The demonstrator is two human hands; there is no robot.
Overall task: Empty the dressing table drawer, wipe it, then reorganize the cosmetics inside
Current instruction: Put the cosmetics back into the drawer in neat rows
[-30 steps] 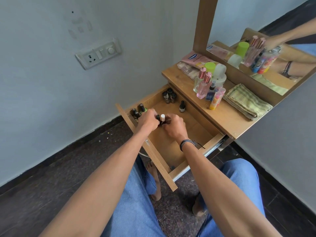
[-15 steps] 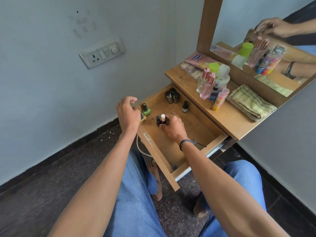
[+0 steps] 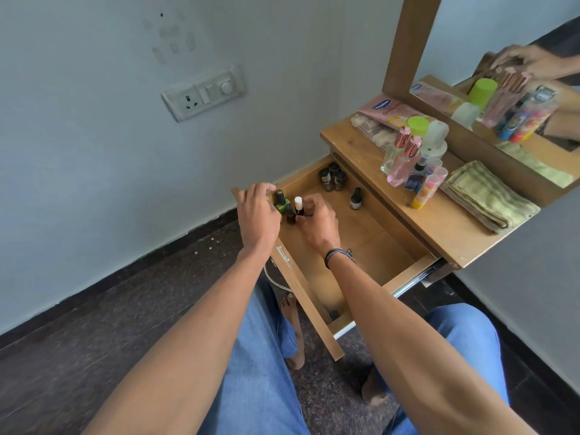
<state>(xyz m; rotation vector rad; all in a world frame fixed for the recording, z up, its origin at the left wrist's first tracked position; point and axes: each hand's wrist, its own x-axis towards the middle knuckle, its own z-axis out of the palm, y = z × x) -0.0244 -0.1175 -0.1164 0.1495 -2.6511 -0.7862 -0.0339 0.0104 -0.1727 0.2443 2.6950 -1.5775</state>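
Open drawer (image 3: 361, 243), wooden dressing table, dark floor, pale wall.
Left hand (image 3: 257, 211) curls over the green bottle (image 3: 280, 200), grip indeterminate; right hand (image 3: 317, 222) pinches a white-capped bottle (image 3: 298, 206); folded towel (image 3: 489, 196) on the tabletop beyond.

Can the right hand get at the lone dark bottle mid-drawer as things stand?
Probably yes. The lone dark bottle stands apart on bare drawer floor, nothing between it and the right hand, which is busy at the white-capped bottle.

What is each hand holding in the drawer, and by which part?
Right hand grips a dark little bottle, apparently by its body. Left hand rests beside the green bottle; any hold cannot be told.
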